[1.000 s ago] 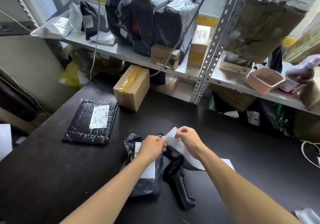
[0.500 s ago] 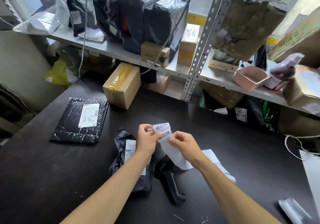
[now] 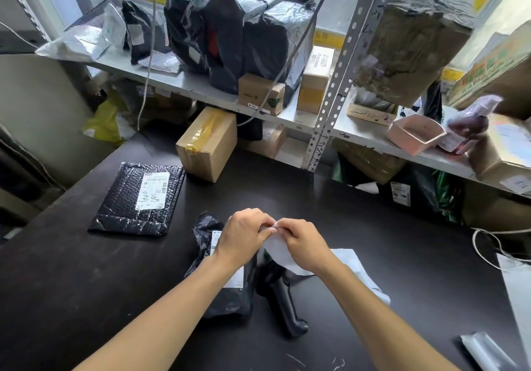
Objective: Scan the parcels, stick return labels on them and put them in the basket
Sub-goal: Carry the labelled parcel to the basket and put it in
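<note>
Both hands are held together above the desk point(image 3: 71, 299), w/ a white label strip point(image 3: 277, 248) pinched at its top end between them: left hand point(image 3: 244, 237) grip closed on 1 corner, right hand point(image 3: 301, 241) grip closed on the other. Fingertips meet at the strip edge, prob. so a return label can be peeled off its backing; the printed side can't be seen. The rest of the strip hangs below the right grip and trails onto white paper point(image 3: 359, 264) lying on the desk.

Directly under the left grip lies a small black poly parcel point(image 3: 230, 296), its shipping label partly hidden by the wrist. It is kept right below the hands, likely so the sticker can go straight down onto it. Just right of that parcel, under the grips, a black handheld scanner point(image 3: 283, 304) is laid flat, within easy reach.

Beyond the left grip, a black bubble mailer point(image 3: 138, 198) w/ a white label lies flat; farther on, a taped cardboard box point(image 3: 207, 143) stands at the desk's back edge. No basket can be identified w/ certainty.

Desk surface is dark, matt. Behind it, a metal shelf point(image 3: 321, 120) is loaded w/ black bags, small cartons and a pink tray point(image 3: 413, 135); a window sits behind.
</note>
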`<state>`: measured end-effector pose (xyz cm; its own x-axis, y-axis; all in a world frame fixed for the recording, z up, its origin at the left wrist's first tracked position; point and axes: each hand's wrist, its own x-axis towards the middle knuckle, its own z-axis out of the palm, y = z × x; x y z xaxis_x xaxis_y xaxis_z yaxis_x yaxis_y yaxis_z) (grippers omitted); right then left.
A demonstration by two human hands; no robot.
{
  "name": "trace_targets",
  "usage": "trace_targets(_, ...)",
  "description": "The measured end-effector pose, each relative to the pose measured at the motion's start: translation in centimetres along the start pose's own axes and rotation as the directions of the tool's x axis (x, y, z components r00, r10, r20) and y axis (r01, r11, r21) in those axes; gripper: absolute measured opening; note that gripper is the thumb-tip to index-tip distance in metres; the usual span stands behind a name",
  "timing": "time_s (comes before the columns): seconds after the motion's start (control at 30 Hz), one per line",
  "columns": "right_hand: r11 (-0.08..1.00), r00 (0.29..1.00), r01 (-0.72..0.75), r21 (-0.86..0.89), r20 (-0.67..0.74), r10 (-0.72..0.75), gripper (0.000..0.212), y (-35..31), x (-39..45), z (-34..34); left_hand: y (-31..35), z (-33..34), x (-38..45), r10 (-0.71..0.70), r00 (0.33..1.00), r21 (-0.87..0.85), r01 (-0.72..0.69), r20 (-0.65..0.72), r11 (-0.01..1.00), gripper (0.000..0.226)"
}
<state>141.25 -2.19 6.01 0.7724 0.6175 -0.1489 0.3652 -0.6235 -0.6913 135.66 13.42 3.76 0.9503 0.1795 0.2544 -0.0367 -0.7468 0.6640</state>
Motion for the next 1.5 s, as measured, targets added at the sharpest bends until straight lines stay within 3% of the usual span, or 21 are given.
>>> trace_targets(0.17,0.993,1.000,0.020,-0.117,0.015,-0.018,0.024,-0.3,-0.5,-0.2,0.0,-0.9,0.4,-0.029,0.997,-0.005,0.029,0.074,1.000,0.014)
trace_targets(0.3,0.994,1.000,-0.023,-0.107,-0.010,0.022,0.020,-0.3,-0.6,-0.3,0.7,-1.1,0.7,-0.267,0.959,-0.151,0.279,0.096,0.948,0.010)
trace_targets(0.33,0.993,0.999,-0.043,-0.108,-0.026,0.040,0.020,-0.2,-0.7,-0.4,0.7,-1.0,0.8,-0.375,0.924,-0.246,0.383,0.078,0.891,0.013)
trace_targets(0.4,0.991,0.993,-0.108,-0.078,-0.065,0.103,0.020,0.4,-0.9,-0.5,0.4,-0.7,1.0,-0.616,0.783,-0.527,0.560,0.084,0.640,0.018)
trace_targets(0.47,0.978,0.975,-0.205,-0.032,-0.096,0.201,0.022,1.1,-1.0,-0.8,0.0,-0.8,1.1,-0.763,0.632,-0.717,0.594,0.137,0.363,0.018)
trace_targets(0.53,0.958,0.951,-0.287,0.017,-0.112,0.287,0.023,1.7,-1.1,-1.0,-0.4,-1.1,0.9,-0.822,0.550,-0.786,0.570,0.147,0.241,0.018)
trace_targets(0.6,0.936,0.926,-0.341,0.087,-0.142,0.350,0.015,1.9,-1.1,-1.0,-0.6,-1.1,0.5,-0.830,0.550,-0.789,0.550,0.094,0.275,0.020)
trace_targets(0.67,0.924,0.898,-0.358,0.134,-0.222,0.380,0.010,1.5,-0.9,-0.7,-0.3,-1.1,0.0,-0.796,0.604,-0.702,0.553,-0.032,0.448,0.025)
trace_targets(0.73,0.926,0.898,-0.337,0.169,-0.239,0.370,0.020,0.2,-0.5,-0.3,0.2,-1.0,-0.8,-0.692,0.703,-0.525,0.530,-0.167,0.666,0.027)
trace_targets(0.77,0.907,0.909,-0.322,0.272,-0.180,0.377,0.030,-0.7,-0.2,0.0,0.5,-0.9,-1.2,-0.617,0.756,-0.421,0.498,-0.219,0.758,0.027)
trace_targets(0.83,0.745,0.912,-0.341,0.574,0.010,0.410,0.041,-3.0,0.3,0.5,1.1,-0.7,-2.3,-0.435,0.850,-0.237,0.375,-0.296,0.896,0.021)
trace_targets(0.9,0.593,0.908,-0.344,0.728,0.096,0.408,0.034,-4.5,0.7,0.9,1.2,-0.7,-3.5,-0.250,0.910,-0.112,0.225,-0.331,0.968,0.007)
trace_targets(1.0,0.646,0.935,-0.301,0.702,0.083,0.345,0.026,-5.1,0.9,1.4,0.5,-1.6,-5.5,-0.179,0.953,-0.062,0.169,-0.244,0.984,0.046)
trace_targets(1.1,0.819,0.958,-0.269,0.507,0.051,0.283,0.025,-5.2,0.6,2.4,-0.9,-3.6,-6.9,-0.253,0.967,-0.259,0.246,0.005,0.934,0.071)
trace_targets(1.17,0.880,0.974,-0.224,0.418,0.068,0.215,0.023,-5.6,0.5,3.1,-1.7,-4.7,-7.4,-0.375,0.913,-0.543,0.398,0.160,0.739,0.067)
trace_targets(1.23,0.907,0.979,-0.181,0.380,0.154,0.131,0.023,-6.1,0.3,3.9,-2.8,-5.4,-7.5,-0.512,0.824,-0.684,0.520,0.244,0.512,0.048)
trace_targets(1.27,0.921,0.976,-0.166,0.353,0.195,0.101,0.022,-6.3,0.2,4.2,-3.2,-5.6,-7.5,-0.549,0.798,-0.678,0.549,0.249,0.489,0.036)
trace_targets(1.33,0.949,0.963,-0.157,0.275,0.254,0.085,0.023,-6.5,0.2,4.8,-3.8,-6.0,-7.8,-0.596,0.777,-0.620,0.573,0.203,0.535,0.009)
trace_targets(1.5,0.976,0.928,-0.212,0.053,0.325,0.184,0.026,-5.8,0.2,6.8,-4.1,-5.8,-9.0,-0.703,0.699,-0.349,0.696,0.130,0.627,0.019)
